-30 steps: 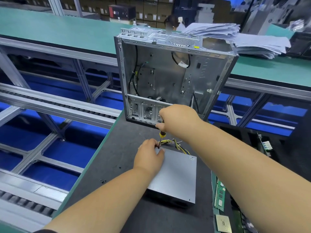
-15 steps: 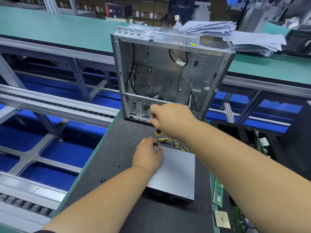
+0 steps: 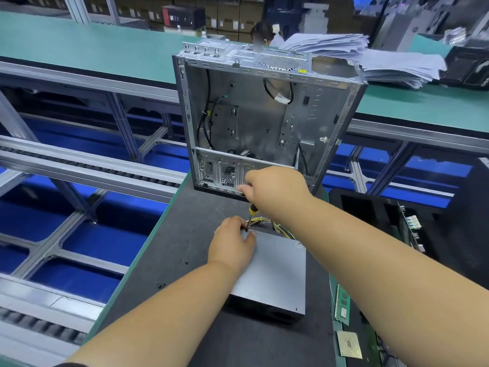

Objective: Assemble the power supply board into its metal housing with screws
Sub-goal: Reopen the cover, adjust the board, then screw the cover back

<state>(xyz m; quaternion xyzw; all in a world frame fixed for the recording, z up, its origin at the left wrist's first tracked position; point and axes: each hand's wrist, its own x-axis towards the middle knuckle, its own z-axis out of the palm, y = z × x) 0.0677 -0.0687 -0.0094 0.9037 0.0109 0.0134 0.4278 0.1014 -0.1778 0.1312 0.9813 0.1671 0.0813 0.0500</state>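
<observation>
A grey metal power supply box lies flat on the dark mat, its yellow and black wire bundle coming out of the far end. My right hand grips a screwdriver with a yellow and black handle, its tip down at the box's far left corner. My left hand rests on that corner, fingers curled around the screwdriver tip; any screw there is hidden. Behind stands an open silver computer case, upright with cables inside.
Small loose screws lie on the dark mat left of the box. Green memory sticks and a chip sit at the right. A paper stack is on the far green bench. Roller conveyor rails run at left.
The view has shifted slightly; both hands stay at the box's far left corner, with the screwdriver upright on the same spot.
</observation>
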